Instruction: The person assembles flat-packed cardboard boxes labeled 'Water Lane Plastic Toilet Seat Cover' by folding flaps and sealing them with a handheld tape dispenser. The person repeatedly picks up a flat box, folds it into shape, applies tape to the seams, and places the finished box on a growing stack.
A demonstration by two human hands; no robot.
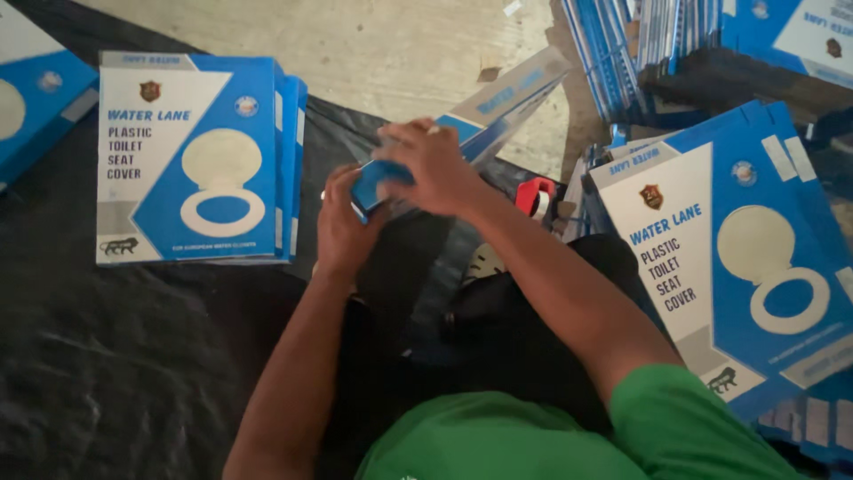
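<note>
left hand [342,227]: grip closed under near end of flat box [480,111] | right hand [435,169]: grip clamped over same end from above | box: long axis runs up-right away from both hands, over black sheet [133,356] | stacks: left stack [191,160], right stack [729,258] | tape roll [536,196] just right of hands

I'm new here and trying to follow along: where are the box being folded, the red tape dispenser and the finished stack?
Flat blue-and-white cardboard box [498,102], head view, its upper flap.
Red tape dispenser [533,192], head view, its red body.
Stack of blue-and-white boxes [191,160], head view, top box's face.

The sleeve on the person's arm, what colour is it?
Green sleeve, seen in the head view.
</note>
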